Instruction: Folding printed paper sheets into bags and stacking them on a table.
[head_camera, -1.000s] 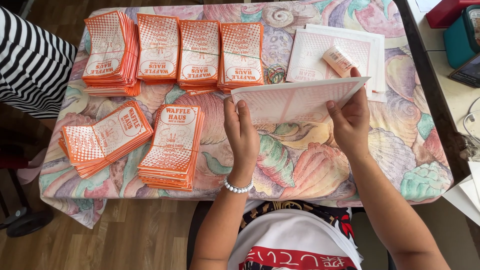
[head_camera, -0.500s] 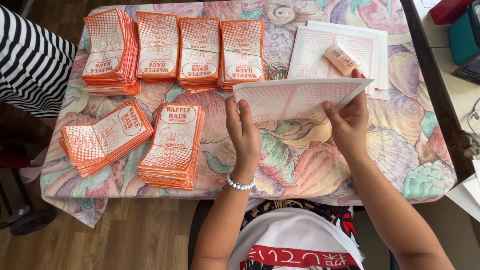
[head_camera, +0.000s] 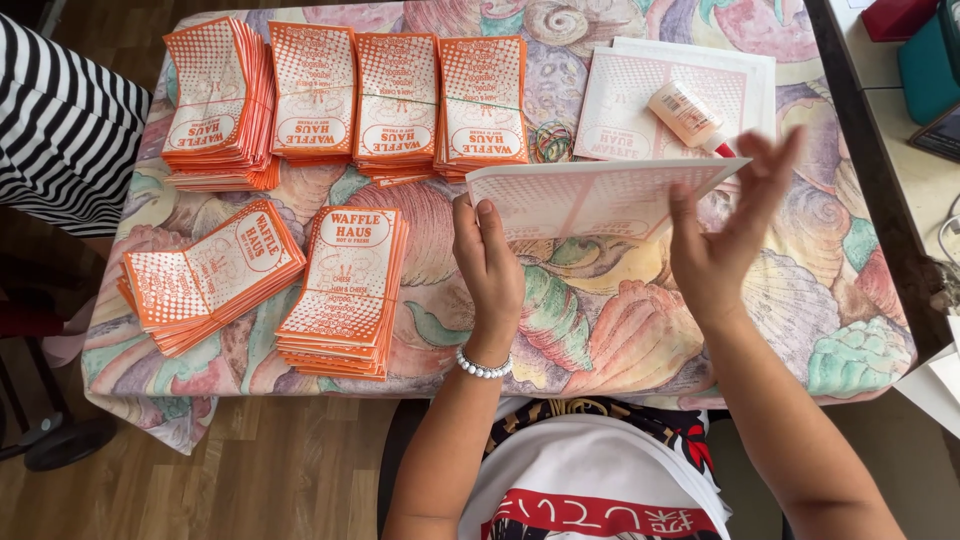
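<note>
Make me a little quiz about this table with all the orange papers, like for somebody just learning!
1. True or false: the left hand holds the pale printed sheet.
2. How many orange stacks lie in the far row?
3. Which lies on the flat white sheets? A) glue bottle B) scissors C) cup

Key: 1 true; 2 four; 3 A

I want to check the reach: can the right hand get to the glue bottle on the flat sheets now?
Probably yes. The right hand is open, just below the glue bottle, with only the edge of the held sheet between them.
</note>
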